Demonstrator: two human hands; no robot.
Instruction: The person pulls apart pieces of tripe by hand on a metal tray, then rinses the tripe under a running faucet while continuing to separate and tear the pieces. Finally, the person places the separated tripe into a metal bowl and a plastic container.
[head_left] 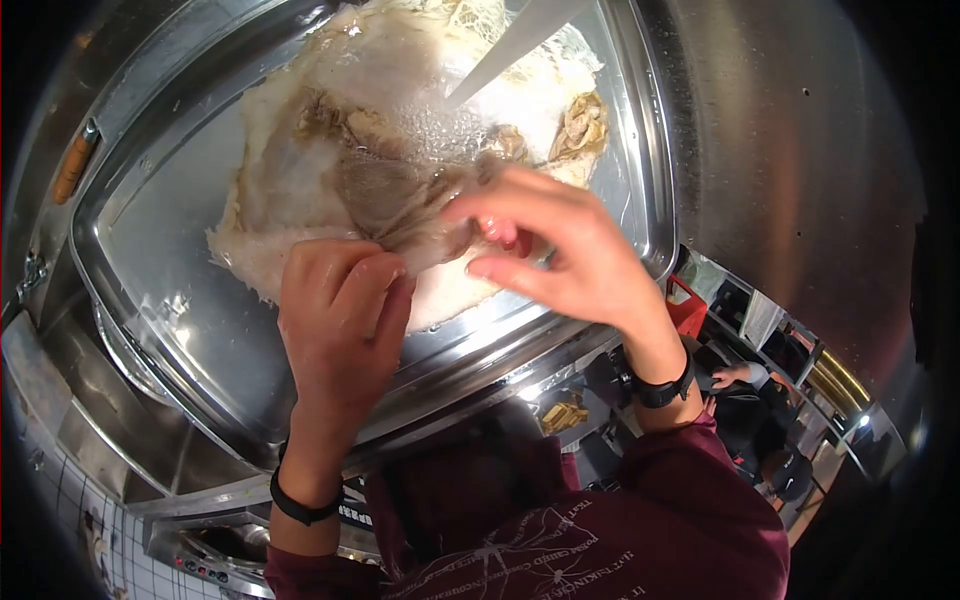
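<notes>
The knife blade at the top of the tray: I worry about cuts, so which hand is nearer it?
Right. The right hand pinches the meat just below the knife blade tip; the left hand grips the meat's near edge, lower and farther away.

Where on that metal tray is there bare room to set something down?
The tray is bare along its left side, between the rim and the meat, and in the near corner left of the left hand. The middle and far right are crowded: meat, the right hand, and a knife blade.

Knife blade [510, 45] at the top, orange handle [73, 168] far left, red crate [688, 305], another person's hand [730, 375] beyond
</notes>
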